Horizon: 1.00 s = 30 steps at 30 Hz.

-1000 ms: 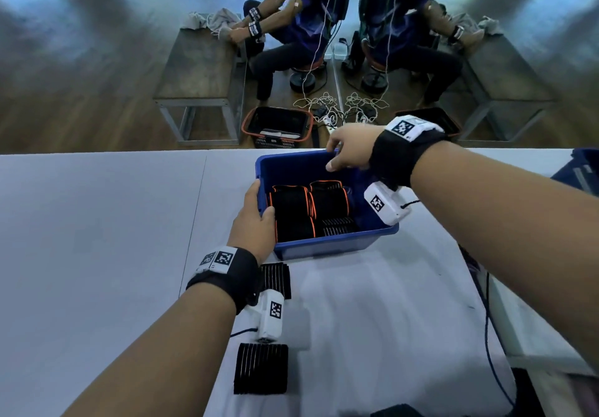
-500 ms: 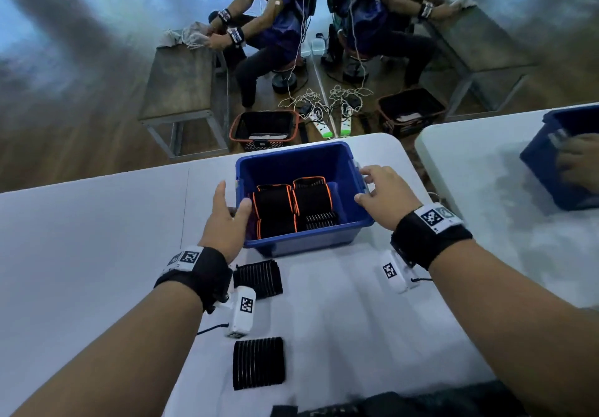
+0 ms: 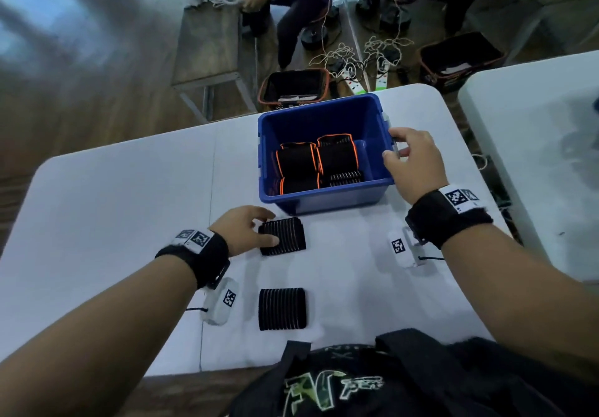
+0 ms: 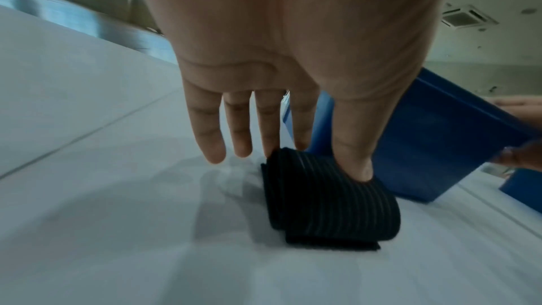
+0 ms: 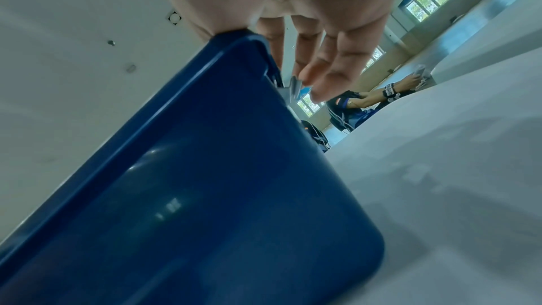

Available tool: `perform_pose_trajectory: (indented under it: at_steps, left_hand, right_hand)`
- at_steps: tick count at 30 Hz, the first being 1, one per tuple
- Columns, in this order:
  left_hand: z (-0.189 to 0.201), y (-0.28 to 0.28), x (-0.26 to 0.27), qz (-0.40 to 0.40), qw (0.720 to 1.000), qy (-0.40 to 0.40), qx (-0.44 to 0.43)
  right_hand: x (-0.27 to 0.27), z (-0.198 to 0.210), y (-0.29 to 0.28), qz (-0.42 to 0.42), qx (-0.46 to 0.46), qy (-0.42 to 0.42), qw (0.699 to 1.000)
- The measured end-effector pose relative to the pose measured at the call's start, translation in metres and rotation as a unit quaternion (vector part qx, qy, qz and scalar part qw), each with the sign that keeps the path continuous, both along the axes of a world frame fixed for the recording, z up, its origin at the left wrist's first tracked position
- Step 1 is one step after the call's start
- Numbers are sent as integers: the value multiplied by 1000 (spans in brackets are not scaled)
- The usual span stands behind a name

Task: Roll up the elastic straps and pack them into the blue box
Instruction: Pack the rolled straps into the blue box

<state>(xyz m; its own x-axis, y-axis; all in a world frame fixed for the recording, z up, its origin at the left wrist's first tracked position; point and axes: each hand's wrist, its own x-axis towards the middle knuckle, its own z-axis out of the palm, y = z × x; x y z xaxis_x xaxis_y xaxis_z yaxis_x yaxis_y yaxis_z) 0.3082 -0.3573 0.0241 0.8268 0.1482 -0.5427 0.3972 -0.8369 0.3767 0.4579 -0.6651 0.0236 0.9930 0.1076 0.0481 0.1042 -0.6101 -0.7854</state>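
Note:
The blue box (image 3: 324,193) stands on the white table (image 3: 113,222); inside it lie several rolled black straps with orange edges (image 3: 298,163). A rolled black strap (image 3: 287,237) lies just in front of the box. My left hand (image 3: 272,227) is on it. In the left wrist view the thumb presses into the roll (image 4: 322,201) while the index and middle fingertips touch its far end; left hand (image 4: 328,159), box (image 4: 425,143). A second rolled strap (image 3: 282,309) lies nearer me, untouched. My right hand (image 3: 390,145) holds the box's right rim, thumb on the rim (image 5: 205,182), fingers outside by a grey latch; right hand (image 5: 264,55).
A second white table (image 3: 534,157) stands to the right across a narrow gap. Beyond the far table edge sit black baskets (image 3: 293,87), cables and seated people at a bench. My dark clothing (image 3: 389,377) covers the table's near edge.
My left hand left the box's left wall and came down onto the roll in front of the box. The right hand stayed at the right rim. The view tilted downward.

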Motion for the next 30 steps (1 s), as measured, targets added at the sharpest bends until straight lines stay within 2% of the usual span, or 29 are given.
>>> perform_pose_trajectory:
  at_steps: [6,16,30]
  left_hand:
    - [-10,-15,2,-46,998,-22,39]
    - [-13,-22,0,-48,997,0,54]
    - [-19,-31,-24,5,999,-32,21]
  right_hand:
    - [-1,-3,0,-8,22,-3,1000]
    - [-4,-9,1,-20,56,-13,998]
    - [-7,-10,2,-35,87,-13,996]
